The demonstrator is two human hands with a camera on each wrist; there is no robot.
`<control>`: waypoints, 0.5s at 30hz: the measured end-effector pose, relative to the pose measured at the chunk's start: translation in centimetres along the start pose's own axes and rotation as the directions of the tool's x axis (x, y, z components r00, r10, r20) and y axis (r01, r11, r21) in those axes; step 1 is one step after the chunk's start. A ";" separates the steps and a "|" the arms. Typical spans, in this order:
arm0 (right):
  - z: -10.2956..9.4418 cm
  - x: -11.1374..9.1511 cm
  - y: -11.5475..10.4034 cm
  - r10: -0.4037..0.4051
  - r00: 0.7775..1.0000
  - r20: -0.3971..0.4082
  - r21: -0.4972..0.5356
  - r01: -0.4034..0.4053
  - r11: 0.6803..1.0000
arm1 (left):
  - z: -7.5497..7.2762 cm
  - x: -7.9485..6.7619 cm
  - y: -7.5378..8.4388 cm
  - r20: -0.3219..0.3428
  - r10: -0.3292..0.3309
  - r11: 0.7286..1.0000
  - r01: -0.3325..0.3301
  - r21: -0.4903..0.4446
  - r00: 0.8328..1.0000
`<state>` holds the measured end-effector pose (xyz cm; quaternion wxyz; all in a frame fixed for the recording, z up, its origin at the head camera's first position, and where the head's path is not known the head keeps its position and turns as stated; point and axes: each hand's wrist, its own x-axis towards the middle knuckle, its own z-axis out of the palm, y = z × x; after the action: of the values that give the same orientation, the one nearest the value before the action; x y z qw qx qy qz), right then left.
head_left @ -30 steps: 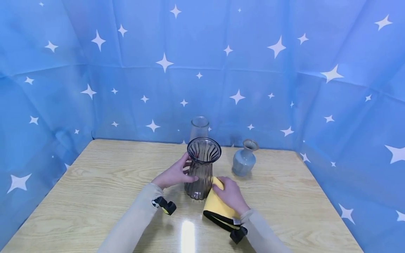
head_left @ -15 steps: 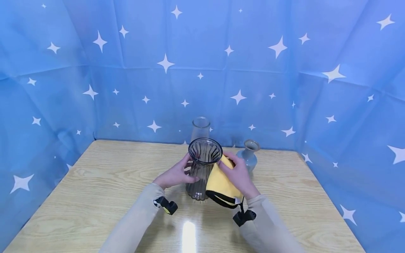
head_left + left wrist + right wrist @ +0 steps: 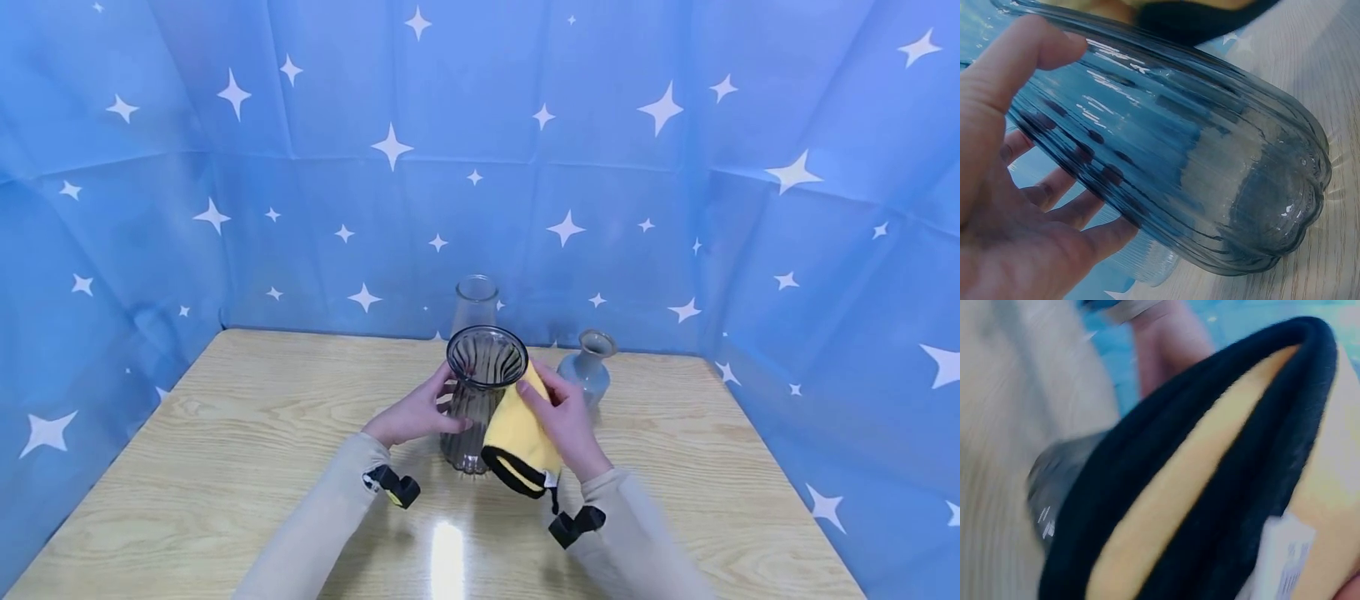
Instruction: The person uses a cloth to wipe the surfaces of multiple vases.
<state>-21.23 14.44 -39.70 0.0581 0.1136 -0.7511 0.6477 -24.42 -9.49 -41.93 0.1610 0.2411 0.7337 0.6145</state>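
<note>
A dark grey ribbed glass vase (image 3: 472,417) with a flared rim stands upright near the middle of the table. My left hand (image 3: 420,412) grips it from the left; in the left wrist view the thumb lies over the near side and the fingers (image 3: 1075,209) curve behind the glass. My right hand (image 3: 566,421) pinches a folded yellow cloth (image 3: 522,429) with black edging against the vase's right side, just under the rim. The cloth's folded black edge and white tag (image 3: 1282,556) fill much of the right wrist view, hiding most of the vase there.
Behind the held vase stands a clear glass vase (image 3: 476,304), partly hidden. A small blue-grey vase (image 3: 587,371) with a narrow neck is at the back right, partly behind my right hand. Blue star-printed curtains (image 3: 480,208) enclose the wooden table (image 3: 285,400).
My right hand has carried the cloth up the vase's right side from low on the body to near the rim, then shifted it slightly left and down. The left hand keeps its grip.
</note>
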 end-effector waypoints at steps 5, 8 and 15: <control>0.0 -0.9 1.5 -0.124 0.989 0.084 -0.222 0.140 0.965 | 0.0 -0.1 0.1 0.001 0.004 1.000 -0.004 0.001 1.000; 0.0 -1.2 2.2 -0.151 0.981 0.118 -0.322 0.182 0.929 | 0.1 -0.1 0.3 -0.005 0.006 1.000 -0.006 -0.001 1.000; -0.5 -1.5 4.7 -0.072 0.973 0.221 -0.480 0.172 0.860 | 0.2 -0.2 0.5 -0.006 0.001 1.000 -0.001 -0.008 1.000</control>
<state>-21.02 15.69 -44.53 0.0524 0.2055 -0.8853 0.4138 -24.07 -9.41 -41.51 0.1595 0.2390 0.7316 0.6183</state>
